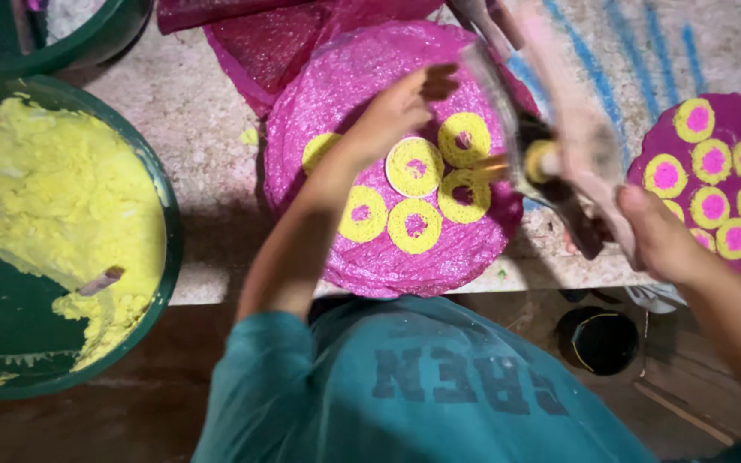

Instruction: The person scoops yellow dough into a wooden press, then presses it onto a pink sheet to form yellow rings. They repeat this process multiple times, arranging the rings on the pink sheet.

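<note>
A large green round basin sits at nine o'clock, holding a mass of pale yellow batter with a small stick-like scoop lying in it at its lower edge. A second green basin shows in part at eleven o'clock.

At centre, a round pink woven mat lies on the rough grey work surface, carrying yellow batter rings with pink centres; more pink mats are stacked behind it at twelve o'clock. The person, in a teal printed shirt, reaches the left hand over the mat, just above the rings at one o'clock of them; its fingers curl together, pinched toward the thumb, though what they pinch cannot be told.

Just right of the mat, at two o'clock, the right hand grips a clear, blurred piping bag, fingers wrapped closed around it, with yellow batter at its nozzle beside the nearest ring.

At three o'clock, another pink mat holds its own yellow rings. A dark round container stands below the table edge at five o'clock.
</note>
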